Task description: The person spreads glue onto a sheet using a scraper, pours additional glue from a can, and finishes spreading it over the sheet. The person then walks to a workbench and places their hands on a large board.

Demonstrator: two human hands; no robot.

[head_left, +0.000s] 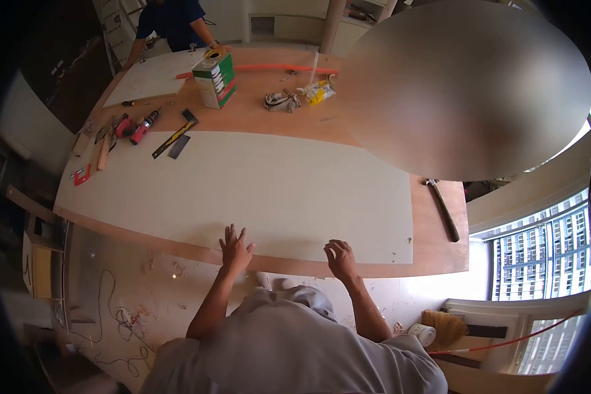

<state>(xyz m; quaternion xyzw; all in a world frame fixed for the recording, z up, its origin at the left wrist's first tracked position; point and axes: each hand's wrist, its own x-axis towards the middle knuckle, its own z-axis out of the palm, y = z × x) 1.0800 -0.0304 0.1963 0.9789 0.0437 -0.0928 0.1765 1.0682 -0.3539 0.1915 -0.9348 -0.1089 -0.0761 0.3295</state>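
Observation:
A long white sheet (276, 190) lies flat on a reddish-brown wooden worktop (441, 256) in front of me. At its near edge, left of my body, my left hand (237, 249) rests or hovers with the fingers spread and nothing in it. Farther right along the same edge is my right hand (341, 259), its fingers slightly bent and no object visible in it. Whether either palm presses on the sheet is hard to tell. Right of the sheet lies a hammer (444, 210), head pointing away from me.
At the back left stand a green-and-white can (215, 80), a red drill (144, 127) and a black-and-yellow square (175, 134). Gloves (282, 101) lie beside a yellow-white packet (318, 93). Another person (171, 26) leans at the far end. A cord (102, 299) trails across the floor. A blurred oval covers the upper right.

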